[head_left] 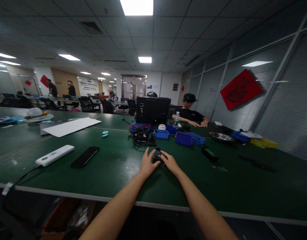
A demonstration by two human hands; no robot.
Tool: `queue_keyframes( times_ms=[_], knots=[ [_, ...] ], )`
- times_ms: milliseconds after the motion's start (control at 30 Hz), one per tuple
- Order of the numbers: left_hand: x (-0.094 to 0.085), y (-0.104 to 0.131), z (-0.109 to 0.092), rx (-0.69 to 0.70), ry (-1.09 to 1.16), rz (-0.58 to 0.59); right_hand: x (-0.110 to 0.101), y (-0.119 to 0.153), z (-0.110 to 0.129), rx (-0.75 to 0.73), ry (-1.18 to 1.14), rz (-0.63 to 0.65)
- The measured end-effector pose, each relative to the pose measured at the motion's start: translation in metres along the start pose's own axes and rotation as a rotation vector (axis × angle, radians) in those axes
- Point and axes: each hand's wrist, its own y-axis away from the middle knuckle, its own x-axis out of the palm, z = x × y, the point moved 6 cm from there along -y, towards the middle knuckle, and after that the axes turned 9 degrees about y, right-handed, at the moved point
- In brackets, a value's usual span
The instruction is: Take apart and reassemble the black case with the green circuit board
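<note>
Both of my hands meet around a small black device (pixel 157 154) on the green table, straight ahead of me. My left hand (pixel 149 162) holds its left side, with the thumb at the near edge and the fingers bent round it. On the right side, my right hand (pixel 169 162) grips it with fingers and thumb. A dark flap or part stands up at the device's far end; finer detail is too small to tell. Just beyond lie a black adapter (pixel 140 137) with cables and a blue tray (pixel 161 134).
A phone (pixel 85 157) and a white power strip (pixel 55 155) lie to the left. Blue bins (pixel 183 138), a green circuit board (pixel 209 153) and a metal bowl (pixel 221 136) are to the right. A monitor (pixel 153 110) and a seated person (pixel 190 111) are across the table.
</note>
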Motion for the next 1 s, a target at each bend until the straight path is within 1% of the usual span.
queue_keyframes(
  times_ms=[67, 100, 233, 400, 500, 633, 733, 833, 933, 1000],
  knots=[
    [-0.001, 0.001, 0.001, -0.015, -0.026, -0.007, 0.006, 0.000, 0.004, -0.058, -0.073, 0.047],
    [-0.001, 0.001, 0.003, -0.034, -0.033, -0.006, 0.008, 0.000, 0.003, -0.065, -0.097, 0.056],
    [0.001, 0.000, 0.009, -0.099, -0.023, 0.011, 0.011, -0.003, -0.006, 0.033, -0.170, 0.056],
    [0.007, -0.002, 0.004, -0.065, 0.031, 0.085, 0.009, -0.006, -0.016, 0.106, -0.251, -0.008],
    [0.004, -0.002, 0.001, -0.063, 0.052, 0.075, 0.002, -0.008, -0.021, 0.137, -0.269, -0.074],
    [-0.003, -0.001, 0.003, -0.071, 0.031, 0.059, -0.008, -0.009, -0.029, 0.173, -0.310, -0.143],
    [-0.015, -0.001, 0.009, -0.077, -0.002, 0.054, -0.009, -0.010, -0.034, 0.191, -0.349, -0.159],
    [-0.034, -0.002, 0.021, -0.107, -0.038, 0.047, -0.007, -0.011, -0.038, 0.188, -0.373, -0.158],
    [-0.063, -0.006, 0.042, -0.154, -0.132, 0.015, -0.005, -0.012, -0.040, 0.171, -0.376, -0.151],
    [-0.088, -0.009, 0.059, -0.226, -0.221, -0.046, -0.005, -0.013, -0.040, 0.160, -0.364, -0.146]
  ],
)
